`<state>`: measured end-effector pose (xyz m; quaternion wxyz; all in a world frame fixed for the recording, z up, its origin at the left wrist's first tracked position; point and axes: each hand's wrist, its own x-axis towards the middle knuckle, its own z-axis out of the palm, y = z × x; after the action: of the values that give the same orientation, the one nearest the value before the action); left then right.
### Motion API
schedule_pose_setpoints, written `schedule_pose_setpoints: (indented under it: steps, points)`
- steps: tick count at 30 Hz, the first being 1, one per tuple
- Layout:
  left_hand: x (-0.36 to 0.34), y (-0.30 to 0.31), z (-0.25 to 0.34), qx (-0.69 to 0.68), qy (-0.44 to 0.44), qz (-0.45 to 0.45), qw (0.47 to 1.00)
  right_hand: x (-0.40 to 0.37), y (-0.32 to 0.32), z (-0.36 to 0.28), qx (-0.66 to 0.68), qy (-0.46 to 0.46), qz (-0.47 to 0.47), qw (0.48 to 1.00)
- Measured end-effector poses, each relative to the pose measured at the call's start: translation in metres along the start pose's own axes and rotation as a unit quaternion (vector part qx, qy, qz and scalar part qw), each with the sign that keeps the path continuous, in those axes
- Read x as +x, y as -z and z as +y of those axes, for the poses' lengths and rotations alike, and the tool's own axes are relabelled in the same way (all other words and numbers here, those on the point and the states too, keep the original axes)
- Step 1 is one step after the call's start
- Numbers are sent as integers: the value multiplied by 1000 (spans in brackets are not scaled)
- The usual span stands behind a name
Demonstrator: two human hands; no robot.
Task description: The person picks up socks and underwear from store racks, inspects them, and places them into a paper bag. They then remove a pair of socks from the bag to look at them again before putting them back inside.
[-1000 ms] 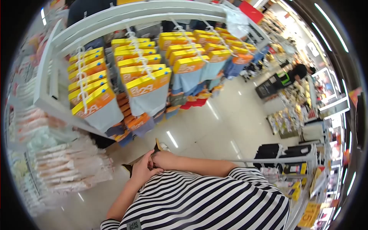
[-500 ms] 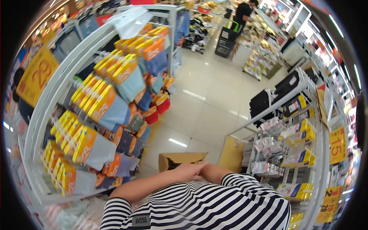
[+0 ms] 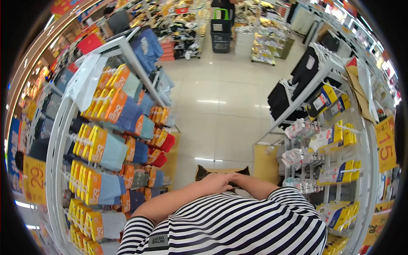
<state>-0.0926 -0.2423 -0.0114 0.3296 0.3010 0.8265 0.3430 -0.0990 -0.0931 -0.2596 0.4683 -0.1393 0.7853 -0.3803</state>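
My left hand (image 3: 217, 183) lies across the front of my body, over my right wrist (image 3: 238, 179), with its fingers curled round it. Most of my right hand is tucked beneath the left one, so its fingers are hidden. Just beyond both hands stands an open cardboard box (image 3: 224, 170), dark inside, its contents not visible. Both forearms come out of black-and-white striped sleeves.
On the left a white rack (image 3: 55, 127) holds several rows of packaged socks (image 3: 108, 148). A right-hand rack (image 3: 361, 157) carries black garments (image 3: 280, 100) and small packs. A tiled aisle (image 3: 212, 110) runs ahead to a dark basket (image 3: 221, 36) near a person.
My view has turned left and levelled, so the aisle now runs straight ahead. The hands stay crossed before my body, and the box still lies just beyond them.
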Motion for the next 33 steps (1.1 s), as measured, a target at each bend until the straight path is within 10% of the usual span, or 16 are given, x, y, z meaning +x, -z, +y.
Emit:
schedule_pose_setpoints:
  steps: [8,26,33]
  points:
    - [59,29,-43,-86,58,60,993,-119,77,-86,-291,-60,244,923]
    - [159,156,-81,-262,-98,-20,960,-203,113,-207,-142,-297,613,718]
    - [195,204,-81,-425,-7,-156,892,-183,97,-261,-31,-323,660,678]
